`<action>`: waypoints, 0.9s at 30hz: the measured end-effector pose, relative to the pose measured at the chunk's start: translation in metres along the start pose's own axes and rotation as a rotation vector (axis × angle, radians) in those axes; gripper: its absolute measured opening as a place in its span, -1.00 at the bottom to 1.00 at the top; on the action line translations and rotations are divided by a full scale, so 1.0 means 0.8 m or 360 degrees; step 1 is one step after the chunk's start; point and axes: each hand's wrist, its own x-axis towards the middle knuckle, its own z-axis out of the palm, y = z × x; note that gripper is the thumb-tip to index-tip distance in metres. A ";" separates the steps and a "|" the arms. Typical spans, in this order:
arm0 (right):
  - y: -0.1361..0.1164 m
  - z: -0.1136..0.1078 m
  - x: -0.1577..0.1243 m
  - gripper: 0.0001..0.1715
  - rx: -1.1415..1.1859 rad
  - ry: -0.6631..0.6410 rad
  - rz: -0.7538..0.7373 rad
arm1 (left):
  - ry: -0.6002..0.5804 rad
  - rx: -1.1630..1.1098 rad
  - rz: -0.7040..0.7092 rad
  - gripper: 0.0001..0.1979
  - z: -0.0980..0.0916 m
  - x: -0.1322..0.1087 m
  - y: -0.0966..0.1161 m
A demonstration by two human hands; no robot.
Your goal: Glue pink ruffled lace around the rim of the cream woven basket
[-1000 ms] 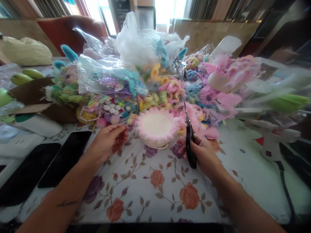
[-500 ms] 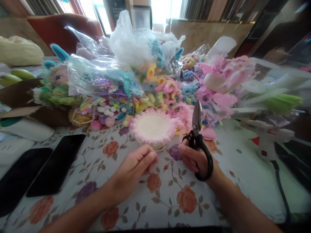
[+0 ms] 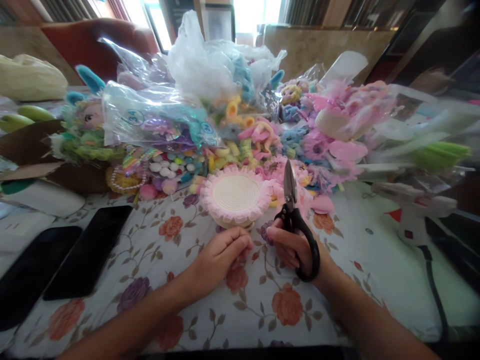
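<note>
My right hand (image 3: 294, 245) grips black-handled scissors (image 3: 290, 187), their blades pointing up and together. To its left, my left hand (image 3: 225, 255) is closed with the fingers curled in; whether a small thing sits inside the fingers I cannot make out. Just beyond my left hand lies a round cream woven hat (image 3: 236, 192) with a pink ruffled lace rim. Right of the hat, behind the scissors, is a heap of pink lace trim (image 3: 279, 170).
Plastic bags (image 3: 157, 117), dolls and colourful plush trims are piled along the back. Two dark phones (image 3: 90, 250) lie at left beside a cardboard box (image 3: 67, 175). A white glue gun (image 3: 414, 220) with a black cord stands at right on the flowered tablecloth (image 3: 210, 320).
My left hand has shifted a little to the right. My right hand has moved slightly left with the scissors, so both hands are closer together.
</note>
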 end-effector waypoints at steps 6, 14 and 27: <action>0.001 -0.001 0.001 -0.59 0.0192 -0.0033 0.0001 | 0.0111 -0.0005 0.0022 -0.81 -0.007 0.000 -0.010; -0.008 0.003 0.000 -0.54 0.0349 -0.0057 -0.0018 | 0.0665 0.0009 0.0181 -0.78 -0.041 -0.012 -0.020; -0.045 -0.046 -0.018 -0.76 -0.1715 -0.0382 -0.0178 | 0.1251 -0.0223 0.0333 -0.75 -0.134 0.049 -0.015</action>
